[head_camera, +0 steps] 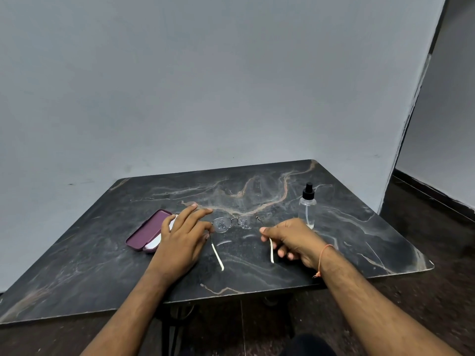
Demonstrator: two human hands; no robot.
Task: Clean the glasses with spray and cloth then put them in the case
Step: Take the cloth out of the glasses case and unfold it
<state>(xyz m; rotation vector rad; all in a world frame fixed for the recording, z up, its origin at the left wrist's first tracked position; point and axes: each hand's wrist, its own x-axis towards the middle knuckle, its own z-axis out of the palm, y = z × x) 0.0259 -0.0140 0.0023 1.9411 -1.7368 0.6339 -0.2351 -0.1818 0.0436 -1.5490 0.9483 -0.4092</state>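
Right hand [293,240] pinches the right temple of the glasses [232,223], while the left hand [183,233] lies with fingers straight and relaxed beside the left lens, which is speckled with droplets. Both temples are unfolded and the glasses sit mid-tabletop [257,186], between a maroon case [147,231] holding a white cloth [154,244] and a clear spray bottle [307,205] with a black cap. No writing can be read on any of them.

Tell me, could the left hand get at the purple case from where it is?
Probably yes. The left hand hovers right beside the open purple case, partly over its near edge, and nothing lies between them. Its fingers look relaxed and hold nothing.
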